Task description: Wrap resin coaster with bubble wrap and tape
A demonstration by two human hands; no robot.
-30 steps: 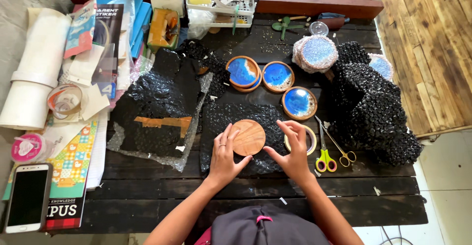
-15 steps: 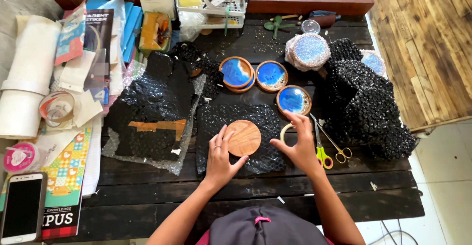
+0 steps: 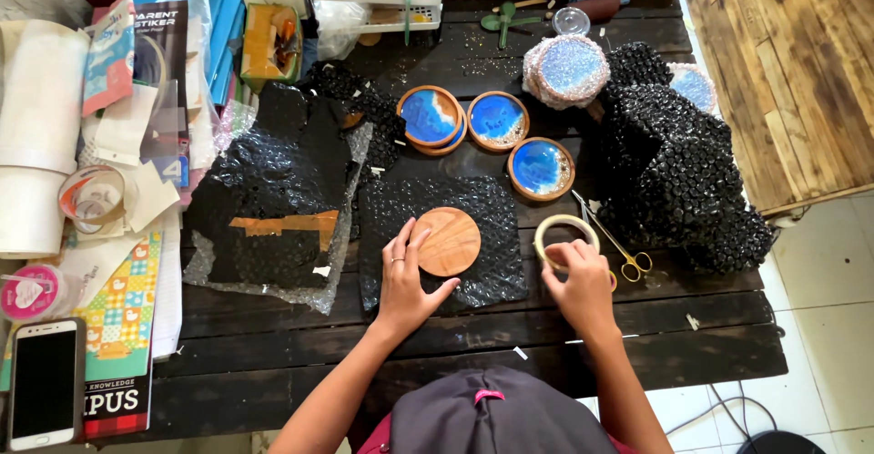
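Note:
A round wooden coaster lies face down on a sheet of black bubble wrap on the dark wooden table. My left hand rests on the coaster's left edge with its fingers spread. My right hand grips a roll of clear tape lying just right of the sheet. Gold-handled scissors lie beside the tape.
Three blue resin coasters and a wrapped stack sit behind. A heap of black bubble wrap fills the right side, a taped black parcel the left. Papers, rolls, a tape reel and a phone crowd the far left.
My right hand left the coaster, moved right and took hold of the tape roll. My left hand stayed on the coaster.

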